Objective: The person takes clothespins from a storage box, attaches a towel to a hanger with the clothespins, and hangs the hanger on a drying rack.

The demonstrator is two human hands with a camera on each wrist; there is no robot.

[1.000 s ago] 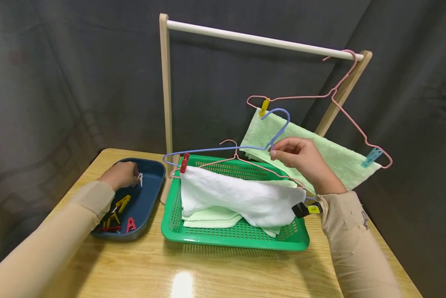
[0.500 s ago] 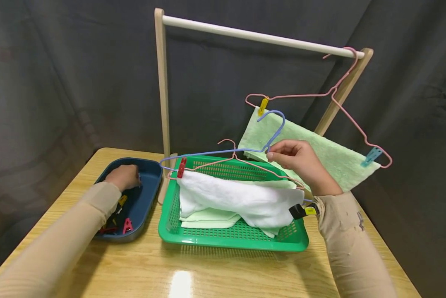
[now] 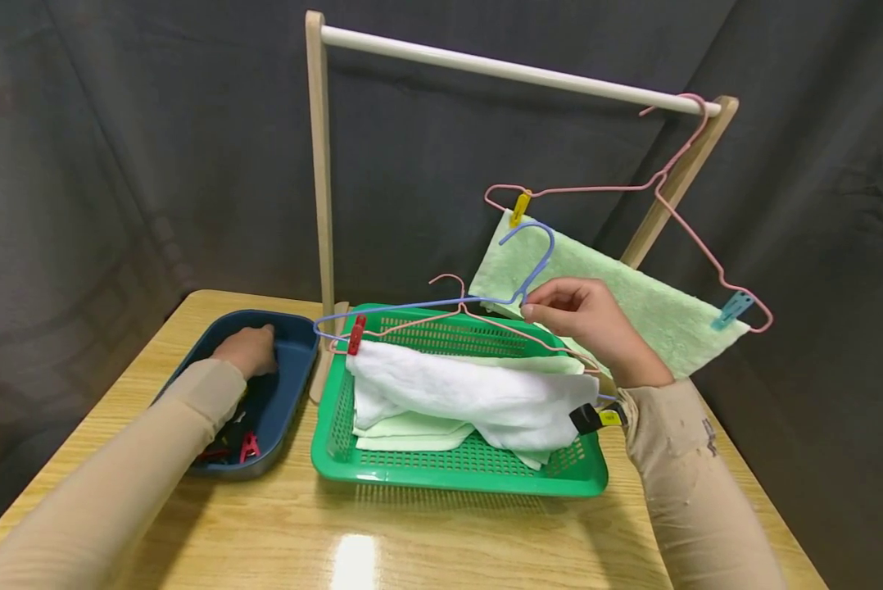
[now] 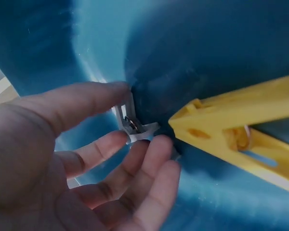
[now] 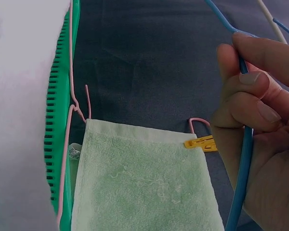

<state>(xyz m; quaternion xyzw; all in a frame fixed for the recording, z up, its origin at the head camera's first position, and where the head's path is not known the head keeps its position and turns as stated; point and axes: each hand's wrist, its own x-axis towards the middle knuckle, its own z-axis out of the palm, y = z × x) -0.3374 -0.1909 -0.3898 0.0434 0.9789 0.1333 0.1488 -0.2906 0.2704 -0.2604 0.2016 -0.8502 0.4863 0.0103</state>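
In the dark blue tray (image 3: 294, 385), my left hand (image 3: 248, 351) pinches a white clothespin (image 4: 130, 122) between thumb and index finger, as the left wrist view shows. A yellow clothespin (image 4: 207, 130) lies right beside it. My right hand (image 3: 585, 321) grips a blue hanger (image 3: 427, 305) just below its hook. From this hanger hangs a white towel (image 3: 456, 385), fastened at its left corner by a red clothespin (image 3: 356, 334). The towel spreads over the green basket (image 3: 441, 477).
A pink hanger (image 3: 462, 310) and folded light green towels (image 3: 412, 441) lie in the basket. Behind stands a rack with a white bar (image 3: 515, 72). On its right end hangs another pink hanger (image 3: 596, 189), its green towel (image 3: 648, 307) held by yellow and blue clothespins.
My left hand has shifted slightly within the tray, and the white clothespin is now hidden under it in the head view. The blue hanger's hook has tilted and moved slightly left with my right hand.
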